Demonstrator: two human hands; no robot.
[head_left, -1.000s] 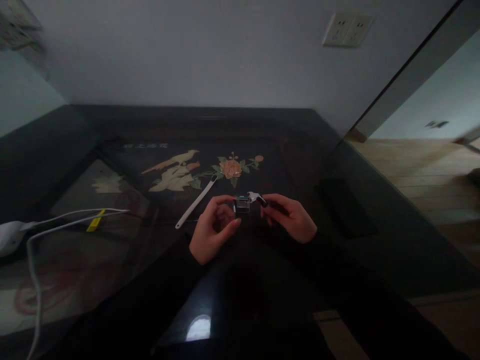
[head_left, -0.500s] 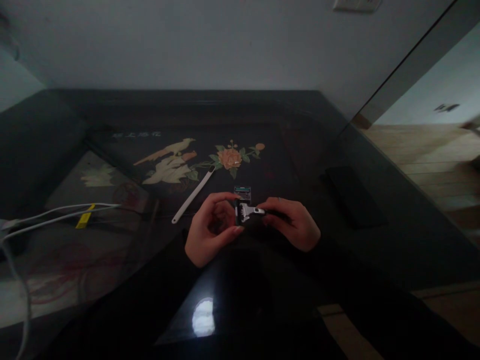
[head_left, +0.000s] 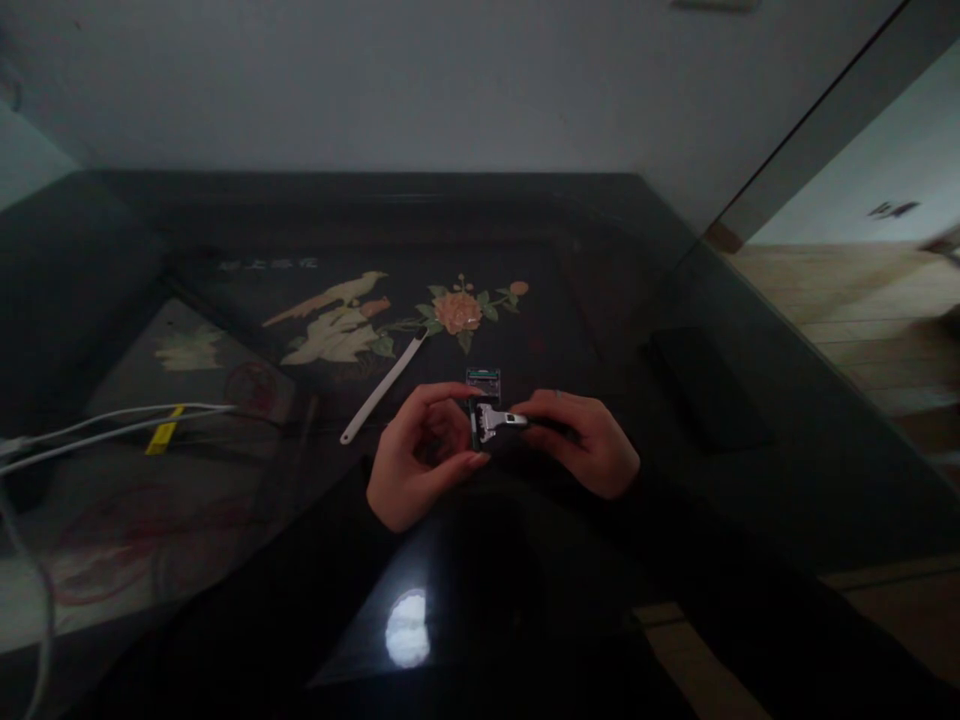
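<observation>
Two hands meet over the middle of a dark glass-topped bench point(head_left: 225, 560). The right hand point(head_left: 589, 445) is closed on a razor point(head_left: 501, 421), its silver neck pointing left from between the fingertips, the dark handle hidden in the grip. The left hand point(head_left: 420, 460) pinches the razor's head end between thumb and forefinger, the other fingers loosely curled; what exactly sits under those fingertips is too dark and small to tell. Just beyond the hands, on the far side, a small blade cartridge point(head_left: 483, 380) with a green strip lies flat on the bench, apart from both hands. To the left of it a long white strip point(head_left: 382, 389) lies at a slant, its far end near a painted flower point(head_left: 459, 312) under the glass. White cables point(head_left: 112, 425) with a yellow tag run in from the left edge. A dark flat object point(head_left: 705, 385) lies well to the right.
</observation>
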